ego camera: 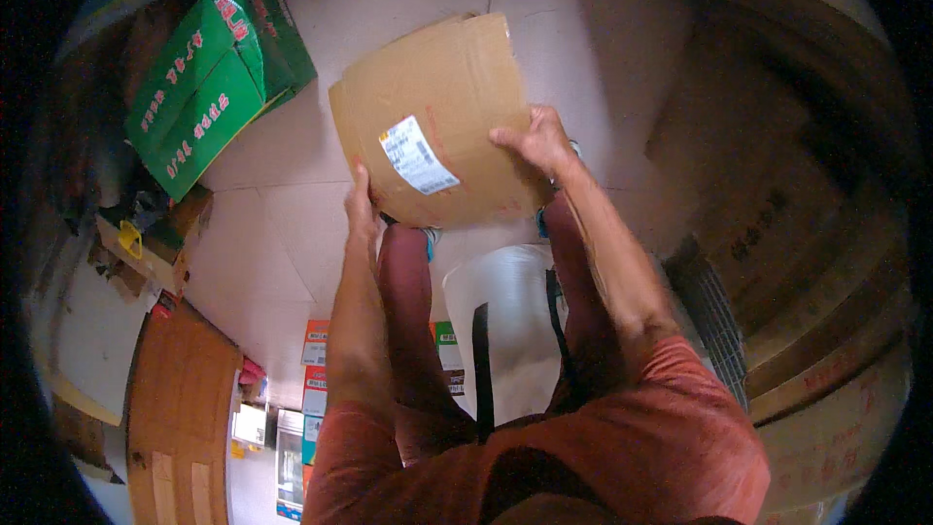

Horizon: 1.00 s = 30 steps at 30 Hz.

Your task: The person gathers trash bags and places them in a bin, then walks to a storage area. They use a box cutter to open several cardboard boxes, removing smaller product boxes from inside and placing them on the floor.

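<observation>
A flattened brown cardboard box (466,87) is held up over the floor in front of my legs. My left hand (361,208) grips its lower left edge, thumb on the upper face. On the right edge, my right hand (539,140) pinches the cardboard with the thumb on top and the fingers hidden beneath. A white printed label (418,154) is stuck near the middle of the face, with faint red print around it. The sheet looks folded in layers along its far and left edges.
A green printed carton (208,95) stands at the upper left. Below it is an open cardboard box (146,255) with a yellow item (130,238). Large brown cartons (773,248) line the right side. Tiled floor (262,233) lies between; a white sack-like thing (510,321) sits between my legs.
</observation>
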Each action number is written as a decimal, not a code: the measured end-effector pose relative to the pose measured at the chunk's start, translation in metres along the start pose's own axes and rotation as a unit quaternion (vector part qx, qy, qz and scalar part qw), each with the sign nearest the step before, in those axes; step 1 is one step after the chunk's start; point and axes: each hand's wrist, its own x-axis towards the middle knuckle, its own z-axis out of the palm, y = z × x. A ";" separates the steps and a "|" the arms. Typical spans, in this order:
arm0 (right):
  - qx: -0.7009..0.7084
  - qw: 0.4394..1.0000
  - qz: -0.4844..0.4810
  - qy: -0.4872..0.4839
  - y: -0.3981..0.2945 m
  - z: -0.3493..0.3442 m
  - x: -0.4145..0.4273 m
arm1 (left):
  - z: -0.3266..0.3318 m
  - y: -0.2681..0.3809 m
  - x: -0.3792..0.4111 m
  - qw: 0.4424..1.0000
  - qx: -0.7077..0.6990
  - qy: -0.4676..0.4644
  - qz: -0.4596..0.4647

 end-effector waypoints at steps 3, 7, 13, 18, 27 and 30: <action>-0.168 0.979 -0.115 0.032 -0.022 0.020 -0.041 | 0.001 -0.031 -0.005 0.996 0.042 0.000 -0.084; -0.293 0.919 -0.248 0.089 -0.025 0.049 -0.061 | 0.014 -0.010 -0.026 0.995 0.005 0.091 -0.029; -0.435 0.854 -0.266 0.104 -0.010 0.060 -0.021 | 0.057 0.102 -0.055 0.870 0.305 0.081 0.379; -0.449 0.844 -0.274 0.105 -0.003 0.084 -0.036 | 0.100 0.129 -0.046 0.685 0.587 0.069 0.426; -0.473 0.832 -0.287 0.032 0.068 0.157 -0.067 | 0.110 0.113 -0.055 0.592 0.757 -0.004 0.278; -0.437 0.850 -0.292 0.028 0.073 0.154 -0.066 | 0.099 0.102 -0.046 0.547 0.775 -0.002 0.315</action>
